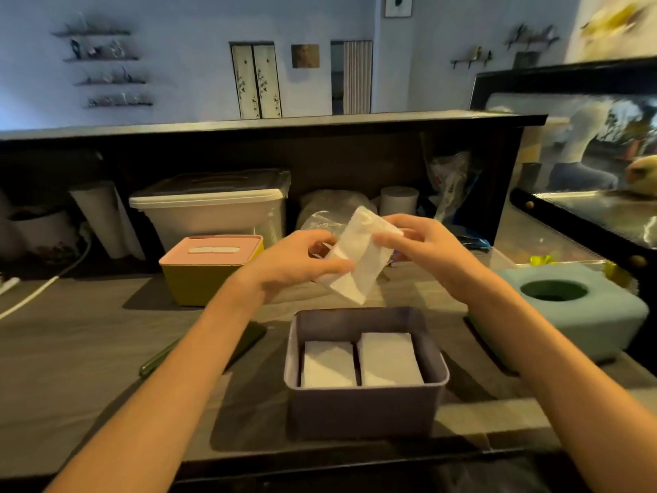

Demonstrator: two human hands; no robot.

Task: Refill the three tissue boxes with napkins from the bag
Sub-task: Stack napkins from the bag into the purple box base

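Head view. Both hands hold one stack of napkins (359, 257) above the tabletop (89, 336). The left hand (298, 265) has its grip curled round the stack's lower left side, thumb across the front. The right hand (423, 243) pinches the upper right end between fingers and thumb. The stack is tilted and hangs over the far rim of the grey box (366, 400), which stands open with two napkin stacks side by side inside. To the left stands the yellow box (199, 279) with a pink lid, a slot in its top. To the right lies the blue box (569, 314) with a round opening. Behind the hands, the clear bag (320, 222) is mostly hidden. No writing can be read; red marks on a far plastic wrapper (448, 179) are too blurred to tell.
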